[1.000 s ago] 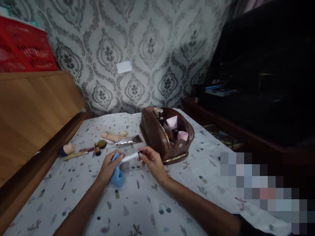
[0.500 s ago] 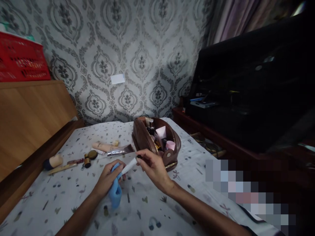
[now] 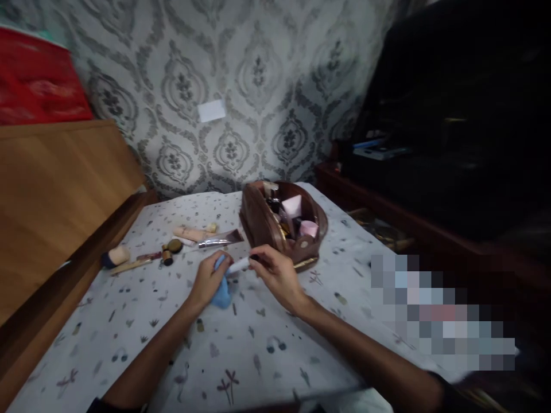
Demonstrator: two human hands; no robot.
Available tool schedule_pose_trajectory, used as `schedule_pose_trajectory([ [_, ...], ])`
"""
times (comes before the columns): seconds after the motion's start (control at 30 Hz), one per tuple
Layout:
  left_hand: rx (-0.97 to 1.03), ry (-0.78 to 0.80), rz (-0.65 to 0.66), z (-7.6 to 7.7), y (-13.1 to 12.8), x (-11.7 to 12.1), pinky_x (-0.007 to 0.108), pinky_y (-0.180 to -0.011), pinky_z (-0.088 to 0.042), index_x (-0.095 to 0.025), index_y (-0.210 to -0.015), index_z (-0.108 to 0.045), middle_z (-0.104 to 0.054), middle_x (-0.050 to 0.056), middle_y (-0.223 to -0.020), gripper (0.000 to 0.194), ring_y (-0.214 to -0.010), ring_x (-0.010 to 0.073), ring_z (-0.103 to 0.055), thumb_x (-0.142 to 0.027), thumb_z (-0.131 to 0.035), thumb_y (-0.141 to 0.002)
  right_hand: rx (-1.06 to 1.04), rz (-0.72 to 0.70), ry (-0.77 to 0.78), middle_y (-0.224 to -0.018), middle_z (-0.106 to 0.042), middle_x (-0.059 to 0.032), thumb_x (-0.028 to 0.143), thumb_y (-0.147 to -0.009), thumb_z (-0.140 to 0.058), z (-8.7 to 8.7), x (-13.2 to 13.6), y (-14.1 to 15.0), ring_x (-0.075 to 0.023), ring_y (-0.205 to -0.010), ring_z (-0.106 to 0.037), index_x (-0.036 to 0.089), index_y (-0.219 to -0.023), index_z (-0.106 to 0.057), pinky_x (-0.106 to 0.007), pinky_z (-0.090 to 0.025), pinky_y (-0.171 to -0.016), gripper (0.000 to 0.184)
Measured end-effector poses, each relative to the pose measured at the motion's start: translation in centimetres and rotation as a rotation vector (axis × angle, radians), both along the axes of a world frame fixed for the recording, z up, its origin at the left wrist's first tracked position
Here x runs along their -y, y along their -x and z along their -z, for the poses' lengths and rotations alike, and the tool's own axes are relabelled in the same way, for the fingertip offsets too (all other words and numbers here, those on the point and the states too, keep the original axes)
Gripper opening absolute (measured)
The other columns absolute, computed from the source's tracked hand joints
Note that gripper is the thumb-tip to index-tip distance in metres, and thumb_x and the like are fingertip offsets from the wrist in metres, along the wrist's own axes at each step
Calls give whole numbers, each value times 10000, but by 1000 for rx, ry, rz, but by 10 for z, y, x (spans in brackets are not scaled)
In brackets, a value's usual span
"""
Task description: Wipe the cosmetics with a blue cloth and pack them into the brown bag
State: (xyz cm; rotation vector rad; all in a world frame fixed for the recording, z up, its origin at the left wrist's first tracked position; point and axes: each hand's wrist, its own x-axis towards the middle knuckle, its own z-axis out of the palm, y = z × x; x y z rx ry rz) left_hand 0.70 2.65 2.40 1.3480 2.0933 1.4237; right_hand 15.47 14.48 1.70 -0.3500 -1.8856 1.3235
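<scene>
My left hand (image 3: 210,279) is closed round a blue cloth (image 3: 221,296) and one end of a slim white tube (image 3: 239,265). My right hand (image 3: 278,276) pinches the tube's other end, which looks dark; the fingers partly hide it. Just behind my right hand, a brown cosmetic bag (image 3: 257,221) stands open, with a pale pink tube (image 3: 293,206) and a pink-lidded jar (image 3: 308,228) among several items inside. Left of the bag lie a silver tube (image 3: 220,238), a beige tube (image 3: 189,233), a round compact (image 3: 175,246) and a small dark bottle (image 3: 167,256).
At the far left of the patterned sheet (image 3: 138,338) lies a makeup brush (image 3: 120,254) beside a thin wooden stick (image 3: 131,266). A wooden panel (image 3: 64,195) with a red basket (image 3: 38,80) borders the left. The wall is behind; a large black object (image 3: 456,86) stands right.
The view has tilted and shifted, so the scene sits differently in it. The blue cloth hangs less far below my left hand. Both hands keep their hold on the tube.
</scene>
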Motion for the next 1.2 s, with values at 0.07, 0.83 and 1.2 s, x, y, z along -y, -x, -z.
schedule_pose_trajectory([
  [0.07, -206, -42, -71, -5, -3, 4, 329, -841, -457, -182, -910, -633, -670, 47, -908, 279, -879, 216, -614, -418, -484, -907, -21, 14, 31, -780, -632, -14, 263, -826, -617, 6, 8, 7, -144, -704, -591, 195, -901, -621, -235, -481, -625, 100],
  [0.83, -485, 153, 69, 23, 7, 6, 335, -830, -491, -219, -969, -597, -700, 46, -910, 401, -860, 221, -661, -511, -322, -962, 53, -102, 129, -765, -612, 11, 160, -729, -625, 40, 18, 22, -130, -729, -581, 182, -791, -617, -244, -493, -714, 67],
  [1.2, -551, 133, 35, 26, 16, 7, 319, -819, -486, -217, -981, -593, -678, 42, -885, 294, -859, 200, -641, -397, -362, -991, 113, -197, 241, -716, -586, 15, 371, -761, -659, 43, 11, 24, -136, -623, -589, 185, -890, -589, -255, -503, -564, 237],
])
